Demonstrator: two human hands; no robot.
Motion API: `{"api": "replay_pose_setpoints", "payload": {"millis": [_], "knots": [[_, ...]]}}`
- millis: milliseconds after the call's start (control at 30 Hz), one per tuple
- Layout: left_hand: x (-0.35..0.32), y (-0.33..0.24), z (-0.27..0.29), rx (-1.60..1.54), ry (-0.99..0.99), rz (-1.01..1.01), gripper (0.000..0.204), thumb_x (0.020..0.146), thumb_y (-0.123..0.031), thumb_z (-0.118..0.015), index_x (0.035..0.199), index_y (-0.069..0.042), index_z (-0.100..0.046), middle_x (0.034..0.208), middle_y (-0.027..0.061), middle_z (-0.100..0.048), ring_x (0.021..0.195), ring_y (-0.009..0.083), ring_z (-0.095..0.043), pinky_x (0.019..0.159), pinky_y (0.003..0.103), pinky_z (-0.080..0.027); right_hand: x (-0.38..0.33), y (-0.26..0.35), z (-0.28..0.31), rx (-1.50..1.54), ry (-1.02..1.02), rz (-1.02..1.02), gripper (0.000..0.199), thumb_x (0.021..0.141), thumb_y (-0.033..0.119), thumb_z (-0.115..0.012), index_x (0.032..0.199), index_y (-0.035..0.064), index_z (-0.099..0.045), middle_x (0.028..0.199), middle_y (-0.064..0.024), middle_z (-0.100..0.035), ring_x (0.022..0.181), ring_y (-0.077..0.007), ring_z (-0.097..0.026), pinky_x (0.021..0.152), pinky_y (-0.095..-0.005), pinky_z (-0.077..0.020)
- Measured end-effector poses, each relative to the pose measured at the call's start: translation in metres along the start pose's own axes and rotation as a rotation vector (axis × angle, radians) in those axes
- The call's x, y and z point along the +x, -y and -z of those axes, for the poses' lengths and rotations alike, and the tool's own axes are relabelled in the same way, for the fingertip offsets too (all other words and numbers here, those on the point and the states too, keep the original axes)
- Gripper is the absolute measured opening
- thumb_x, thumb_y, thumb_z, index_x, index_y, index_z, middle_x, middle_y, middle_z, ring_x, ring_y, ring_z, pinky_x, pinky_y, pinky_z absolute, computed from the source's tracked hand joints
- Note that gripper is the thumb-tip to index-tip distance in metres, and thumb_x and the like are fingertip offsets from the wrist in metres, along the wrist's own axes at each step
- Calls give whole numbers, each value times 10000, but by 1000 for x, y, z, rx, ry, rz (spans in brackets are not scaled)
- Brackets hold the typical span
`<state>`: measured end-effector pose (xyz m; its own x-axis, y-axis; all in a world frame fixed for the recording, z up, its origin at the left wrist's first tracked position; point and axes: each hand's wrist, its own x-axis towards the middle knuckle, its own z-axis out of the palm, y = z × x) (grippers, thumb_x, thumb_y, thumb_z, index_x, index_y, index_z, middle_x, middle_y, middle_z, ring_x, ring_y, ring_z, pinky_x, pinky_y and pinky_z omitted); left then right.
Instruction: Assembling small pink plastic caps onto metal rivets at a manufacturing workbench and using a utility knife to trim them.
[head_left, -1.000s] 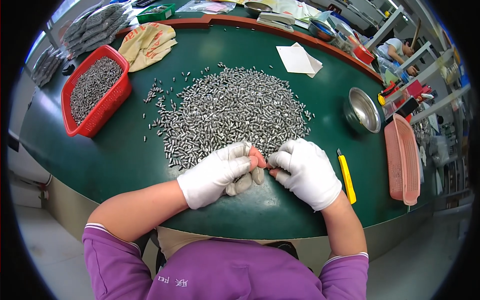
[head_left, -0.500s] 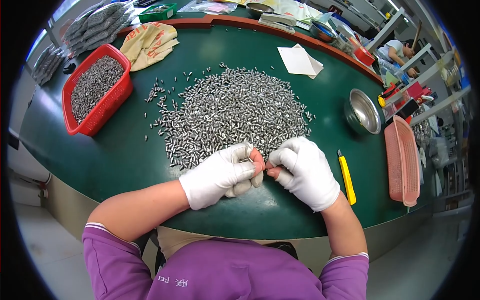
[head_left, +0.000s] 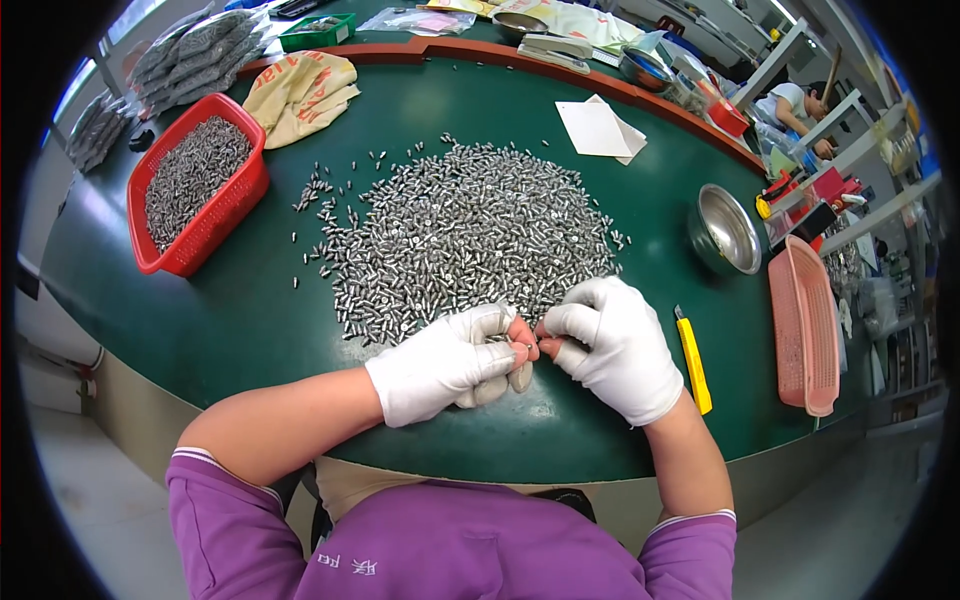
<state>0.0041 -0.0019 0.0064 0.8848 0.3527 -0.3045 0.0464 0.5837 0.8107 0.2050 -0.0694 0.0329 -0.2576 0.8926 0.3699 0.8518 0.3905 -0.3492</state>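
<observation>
A wide heap of small silvery metal parts (head_left: pixel 470 230), short and pin-like with a narrower end, covers the middle of the green table. At its near edge my left hand (head_left: pixel 440 365), in a white glove with bare fingertips, pinches what looks like one such small metal part (head_left: pixel 529 348). My right hand (head_left: pixel 625 350), gloved the same way, is closed in a pinch just beside it, thumb and forefinger almost touching the left fingertips. Whatever lies between the right fingertips is too small to make out.
A red basket (head_left: pixel 258 190) of similar parts stands left, near a yellowish cloth bag (head_left: pixel 300 95). To the right are a yellow utility knife (head_left: pixel 693 365), a metal bowl (head_left: pixel 728 230) and a pink basket (head_left: pixel 805 330). White cards (head_left: pixel 600 130) lie farther back. Another person (head_left: pixel 795 105) sits far right.
My left hand has shifted slightly right and toward me, and its fingertips have come closer together. The right hand stays pinched in nearly the same place.
</observation>
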Motion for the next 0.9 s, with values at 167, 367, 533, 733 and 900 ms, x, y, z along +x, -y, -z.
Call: {"api": "replay_pose_setpoints", "payload": {"millis": [167, 367, 533, 733, 900], "knots": [[-1, -1, 1, 11, 22, -28, 177, 969, -261, -534, 1018, -91, -538, 814, 48, -570, 488, 47, -341, 428, 198, -249, -3, 0, -7, -96, 119, 2, 154, 709, 190, -706, 852, 142, -678, 788, -39, -593, 762, -262, -591, 651, -389, -493], [-1, -1, 2, -1, 29, -30, 237, 964, -330, -535, 1007, -98, -557, 823, 42, -578, 501, 51, -349, 440, 195, -246, -3, 2, -11, -169, 152, 35, 139, 723, 187, -690, 837, 115, -654, 795, -57, -584, 775, -272, -589, 661, -392, -492], [-2, -1, 3, -29, 31, -54, 224, 963, -314, -542, 1030, -101, -544, 828, 43, -578, 511, 49, -358, 448, 193, -250, -1, 8, -6, 9, -31, -75, 139, 710, 140, -708, 822, 99, -637, 816, -68, -591, 790, -277, -589, 674, -392, -486], [-2, -3, 1, -4, 14, -44, 183, 920, -184, -572, 1062, -96, -497, 868, 9, -578, 601, 34, -416, 519, 175, -341, -4, 9, -5, 368, -52, -181, 150, 723, 101, -743, 849, 82, -665, 822, -73, -569, 695, -224, -589, 609, -327, -487], [-2, -7, -6, 7, -74, 16, 138, 937, -138, -577, 1047, -84, -514, 841, 38, -579, 532, 35, -363, 464, 178, -264, -4, 10, -6, 430, -34, -139, 150, 725, 81, -748, 856, 79, -676, 816, -69, -574, 685, -209, -591, 603, -310, -487]]}}
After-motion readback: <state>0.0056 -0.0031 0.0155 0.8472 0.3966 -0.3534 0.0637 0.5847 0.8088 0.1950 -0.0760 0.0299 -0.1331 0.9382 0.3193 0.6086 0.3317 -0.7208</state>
